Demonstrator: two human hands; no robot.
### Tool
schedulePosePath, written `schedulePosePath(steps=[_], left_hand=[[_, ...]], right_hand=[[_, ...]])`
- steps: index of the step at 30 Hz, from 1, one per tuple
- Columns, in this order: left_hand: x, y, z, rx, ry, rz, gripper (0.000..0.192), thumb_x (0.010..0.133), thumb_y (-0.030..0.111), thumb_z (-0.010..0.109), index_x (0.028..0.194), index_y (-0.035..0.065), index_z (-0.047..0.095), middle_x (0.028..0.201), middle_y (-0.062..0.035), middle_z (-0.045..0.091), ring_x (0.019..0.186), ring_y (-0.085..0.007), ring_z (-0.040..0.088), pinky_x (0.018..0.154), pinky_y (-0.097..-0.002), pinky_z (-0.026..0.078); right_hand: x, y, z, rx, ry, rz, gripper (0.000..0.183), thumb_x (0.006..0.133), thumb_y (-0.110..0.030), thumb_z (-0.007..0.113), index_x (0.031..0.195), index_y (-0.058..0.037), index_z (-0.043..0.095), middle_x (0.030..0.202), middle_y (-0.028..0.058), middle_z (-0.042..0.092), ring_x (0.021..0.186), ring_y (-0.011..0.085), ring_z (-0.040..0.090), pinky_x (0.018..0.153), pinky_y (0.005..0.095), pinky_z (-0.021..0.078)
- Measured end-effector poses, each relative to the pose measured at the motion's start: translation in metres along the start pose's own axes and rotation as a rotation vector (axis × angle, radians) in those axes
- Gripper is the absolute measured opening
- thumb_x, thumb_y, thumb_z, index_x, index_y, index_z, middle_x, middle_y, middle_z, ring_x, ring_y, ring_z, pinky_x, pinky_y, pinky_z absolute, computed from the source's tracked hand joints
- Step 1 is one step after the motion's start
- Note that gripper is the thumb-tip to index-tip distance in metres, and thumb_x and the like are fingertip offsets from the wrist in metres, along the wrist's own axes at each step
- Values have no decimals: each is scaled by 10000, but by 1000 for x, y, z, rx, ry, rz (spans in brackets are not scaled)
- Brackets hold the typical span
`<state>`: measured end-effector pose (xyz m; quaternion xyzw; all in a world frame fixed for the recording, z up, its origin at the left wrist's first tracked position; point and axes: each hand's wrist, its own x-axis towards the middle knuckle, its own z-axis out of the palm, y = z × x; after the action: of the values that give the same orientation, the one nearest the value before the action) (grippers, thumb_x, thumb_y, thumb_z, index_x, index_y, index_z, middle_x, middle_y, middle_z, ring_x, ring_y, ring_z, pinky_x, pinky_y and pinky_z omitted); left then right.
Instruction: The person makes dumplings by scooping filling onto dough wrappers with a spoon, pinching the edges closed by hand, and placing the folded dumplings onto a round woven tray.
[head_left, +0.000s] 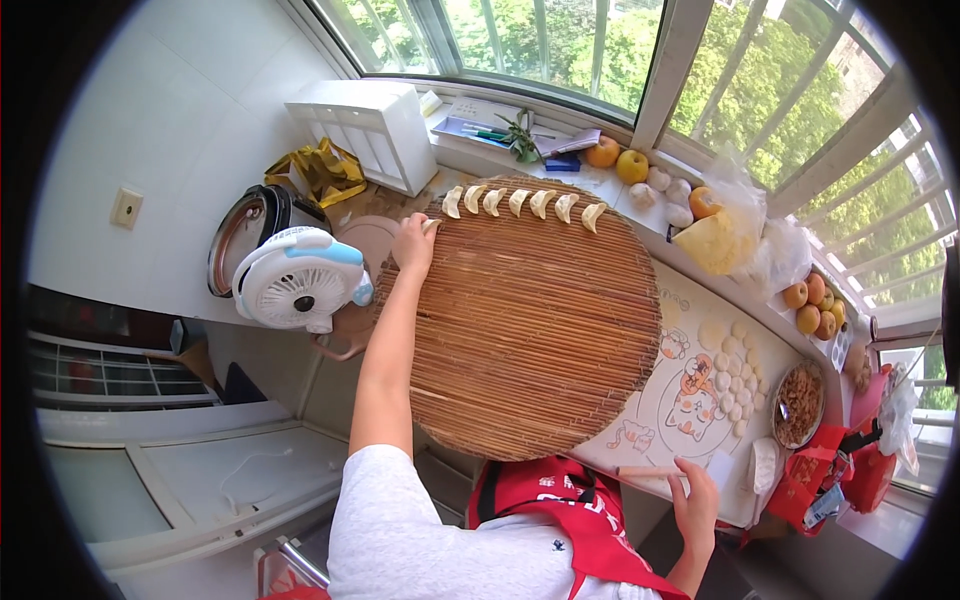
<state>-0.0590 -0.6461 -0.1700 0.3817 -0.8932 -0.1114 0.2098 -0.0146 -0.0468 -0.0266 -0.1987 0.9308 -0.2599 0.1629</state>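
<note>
My left hand (412, 244) reaches over the upper left edge of a round slatted tray (525, 322) and holds a dumpling (430, 224) in its fingertips. To its right, several folded dumplings (517, 201) stand in a curved row along the tray's far edge. My right hand (695, 499) is at the near edge of a printed mat (645, 420), fingers apart, near the end of a wooden rolling pin (646, 472); it holds nothing that I can see. On the mat lie several small dough pieces (735, 379), beside a bowl of filling (799, 405) with a spoon in it.
A white and blue fan (300, 281) and an open round cooker (244, 232) stand left of the tray. Behind are a white foam box (367, 131) and a gold bag (322, 172). Fruit (632, 166), garlic and plastic bags (735, 225) line the windowsill. Red bags (806, 480) stand at right.
</note>
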Motion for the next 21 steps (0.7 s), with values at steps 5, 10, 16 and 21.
schedulePosePath(steps=[5, 10, 16, 21], left_hand=[[-1, 3, 12, 6, -52, 30, 308, 796, 274, 664, 1052, 113, 602, 1025, -117, 597, 942, -328, 572, 780, -425, 471], [-7, -45, -6, 140, 18, 75, 522, 819, 393, 639, 1217, 71, 534, 1125, -169, 578, 1025, -345, 557, 855, -429, 451], [-46, -12, -33, -172, 9, 35, 450, 888, 325, 595, 1239, 51, 528, 1134, -157, 580, 973, -252, 591, 839, -345, 472], [-136, 62, -86, -341, 102, 2, 356, 908, 215, 585, 1205, 24, 546, 1134, -129, 595, 948, -208, 602, 836, -307, 480]], right_hand=[[-5, 0, -7, -25, -14, 58, 252, 816, -140, 626, 1057, -70, 597, 958, 124, 637, 912, 318, 582, 780, 403, 439], [-8, 36, -6, 55, -19, 44, 249, 852, -211, 596, 1071, -93, 609, 973, 111, 649, 922, 307, 600, 788, 400, 465], [-29, 135, -1, 240, 25, 315, 263, 857, -237, 597, 1059, -72, 636, 921, 103, 676, 877, 234, 649, 783, 349, 490], [-29, 269, 27, 255, 41, 505, 306, 817, -157, 641, 1090, -22, 609, 946, 131, 670, 897, 237, 648, 783, 347, 500]])
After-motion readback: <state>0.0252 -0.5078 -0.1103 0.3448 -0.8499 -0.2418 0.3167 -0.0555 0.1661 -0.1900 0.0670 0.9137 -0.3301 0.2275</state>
